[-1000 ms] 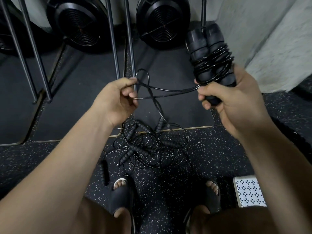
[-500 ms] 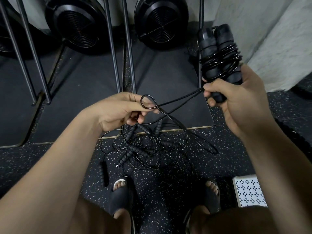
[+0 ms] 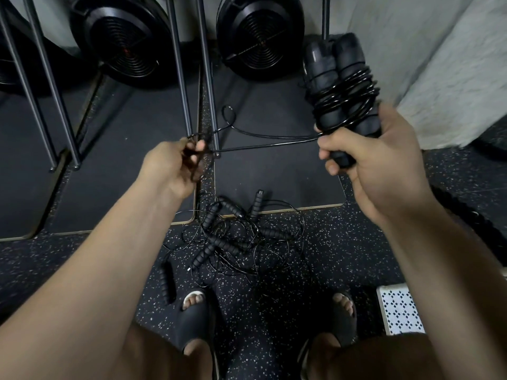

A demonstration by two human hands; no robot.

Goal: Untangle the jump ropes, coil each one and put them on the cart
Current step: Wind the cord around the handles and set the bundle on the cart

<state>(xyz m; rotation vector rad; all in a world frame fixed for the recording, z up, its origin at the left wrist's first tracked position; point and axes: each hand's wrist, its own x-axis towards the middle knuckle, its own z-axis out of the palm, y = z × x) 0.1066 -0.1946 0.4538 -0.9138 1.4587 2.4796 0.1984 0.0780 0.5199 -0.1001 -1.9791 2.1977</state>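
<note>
Backdrop: I see two black round fan wheels (image 3: 129,39) against the far wall, one behind each dark mat (image 3: 274,174).
Metal legs: Thin rods (image 3: 178,64) come down onto the far part of the mats. Two end just beyond the left hand, and the cord crosses them in my view.
Right flank: A grey stone-like slab (image 3: 452,64) stands close behind the right hand. A thick braided rope (image 3: 463,208) lies on the floor below it.
Floor: The speckled rubber floor (image 3: 343,256) carries the person's sandalled feet (image 3: 192,316) at the near edge. A white patterned panel (image 3: 399,309) sits just beside the right foot.
Tangle: The tangle (image 3: 233,237) of remaining ropes lies on the floor, partly across the mats' near edge where the two near corners meet, and between the two forearms in my view. One stray handle (image 3: 166,281) lies apart from it, toward the left foot.
Right hand: My feed shows the right hand (image 3: 365,160) clenched round the lower ends of the wound jump rope (image 3: 340,86). The rope's two handles are side by side and roughly upright, and the black turns of cord sit above the fingers.
Loose cord: The loose cord (image 3: 269,144) leaves the wraps at the right thumb and runs leftward as two strands to the other hand. A small loop (image 3: 229,116) rises from the upper strand.
Left hand: The left hand (image 3: 167,165) is blurred. Its thumb and curled fingers pinch the loose cord's far end, but I cannot tell which fingers.
</note>
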